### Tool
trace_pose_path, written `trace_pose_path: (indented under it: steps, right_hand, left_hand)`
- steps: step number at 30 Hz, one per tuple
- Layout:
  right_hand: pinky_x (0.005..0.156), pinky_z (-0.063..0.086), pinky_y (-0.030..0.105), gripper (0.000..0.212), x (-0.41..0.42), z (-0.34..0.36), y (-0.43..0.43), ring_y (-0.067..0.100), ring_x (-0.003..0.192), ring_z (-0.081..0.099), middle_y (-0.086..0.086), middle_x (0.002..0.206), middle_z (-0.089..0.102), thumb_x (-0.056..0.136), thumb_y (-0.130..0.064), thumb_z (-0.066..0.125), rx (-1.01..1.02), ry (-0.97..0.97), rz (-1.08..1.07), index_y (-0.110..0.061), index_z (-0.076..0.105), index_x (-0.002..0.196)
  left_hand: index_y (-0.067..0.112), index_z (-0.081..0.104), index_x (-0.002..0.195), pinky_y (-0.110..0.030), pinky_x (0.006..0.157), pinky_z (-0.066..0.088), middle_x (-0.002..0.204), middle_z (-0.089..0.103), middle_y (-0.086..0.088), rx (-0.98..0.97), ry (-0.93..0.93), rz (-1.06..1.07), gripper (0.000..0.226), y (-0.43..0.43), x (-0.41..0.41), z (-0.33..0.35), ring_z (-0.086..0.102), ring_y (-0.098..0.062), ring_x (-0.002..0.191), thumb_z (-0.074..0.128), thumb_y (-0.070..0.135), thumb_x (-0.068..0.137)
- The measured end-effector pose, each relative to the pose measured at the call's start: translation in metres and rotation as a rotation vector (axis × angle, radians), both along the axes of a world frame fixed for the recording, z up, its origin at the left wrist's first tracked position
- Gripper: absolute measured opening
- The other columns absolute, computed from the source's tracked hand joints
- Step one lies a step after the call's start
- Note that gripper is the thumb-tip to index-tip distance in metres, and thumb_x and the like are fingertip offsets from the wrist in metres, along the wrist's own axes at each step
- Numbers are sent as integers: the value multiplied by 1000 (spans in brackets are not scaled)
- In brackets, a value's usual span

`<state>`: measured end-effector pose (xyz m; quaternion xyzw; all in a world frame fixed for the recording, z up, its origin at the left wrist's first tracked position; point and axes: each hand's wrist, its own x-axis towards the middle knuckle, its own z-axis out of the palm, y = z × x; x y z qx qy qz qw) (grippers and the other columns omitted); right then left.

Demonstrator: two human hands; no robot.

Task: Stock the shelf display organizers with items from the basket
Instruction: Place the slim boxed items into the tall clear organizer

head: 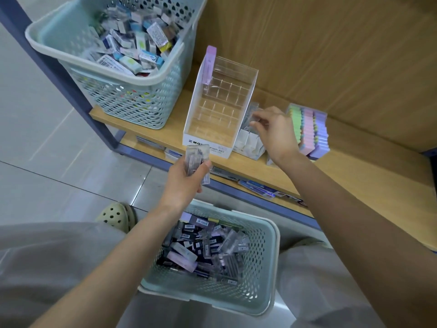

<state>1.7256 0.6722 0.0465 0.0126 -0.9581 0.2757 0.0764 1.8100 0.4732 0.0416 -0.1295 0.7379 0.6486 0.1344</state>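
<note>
A pale green basket [269, 235] sits between my knees, full of clear and lilac packets. My left hand [186, 178] grips a small stack of clear packets [198, 162] above it, just in front of the shelf edge. A white and clear display organizer [196, 100] with empty grid cells stands on the wooden shelf; one lilac packet [209, 65] stands in its back left corner. My right hand [274, 131] reaches to the smaller white organizer [248, 143] on its right and pinches a clear packet [253, 110] there.
A second green basket [123, 76] heaped with boxed erasers stands on the shelf's left end. Pastel green, pink and purple items [309, 131] fill a tray at the right. Flat packets [260, 188] lie on the lower shelf. The shelf frame post [59, 67] rises at left.
</note>
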Motion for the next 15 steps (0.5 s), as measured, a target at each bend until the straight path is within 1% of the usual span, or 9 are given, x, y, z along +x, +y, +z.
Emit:
trace_pose_path:
  steps: [3,4,5,9,12,15]
  right_hand:
    - [84,52,35,21,-1,-7,1,14,82,58,-1,91,59,87,-7,63,-50,-53,-45,-10,64,108]
    - [83,53,36,20,-2,-8,1,13,81,57,-2,90,59,87,-7,63,-66,-62,-62,-11,62,107]
    - [84,53,36,19,-3,-9,1,13,82,58,-1,92,59,88,-7,61,-60,-62,-66,-11,61,106]
    - [86,50,34,22,-6,-10,-4,19,93,59,5,111,56,94,-11,54,49,-16,-16,-8,64,113]
    - [82,50,37,21,-8,-9,-6,20,96,60,4,112,57,93,-12,54,108,-13,-32,-10,62,112]
    - [79,49,37,19,-8,-5,-8,23,101,57,6,114,56,94,-13,52,191,-42,-40,-11,63,110]
  left_hand:
    - [15,54,80,-6,43,38,58,49,3,4,-12,-5,15,1,-2,1,44,-10,51,56,23,93]
    - [15,54,81,-6,43,37,58,49,3,5,-14,-6,15,1,-2,0,44,-10,51,56,23,93]
    - [15,55,82,-5,43,37,59,49,4,5,-16,-10,14,1,-2,1,44,-10,50,56,24,93]
    - [8,58,92,-5,43,37,59,51,4,-28,-3,-24,17,1,-3,0,45,-2,44,56,25,93]
    - [9,56,92,-5,44,38,61,51,4,-35,-1,-29,16,2,-2,0,47,-8,51,56,26,93]
    - [10,58,96,-5,45,39,62,52,5,-23,-12,-40,17,2,1,1,48,-9,53,56,27,93]
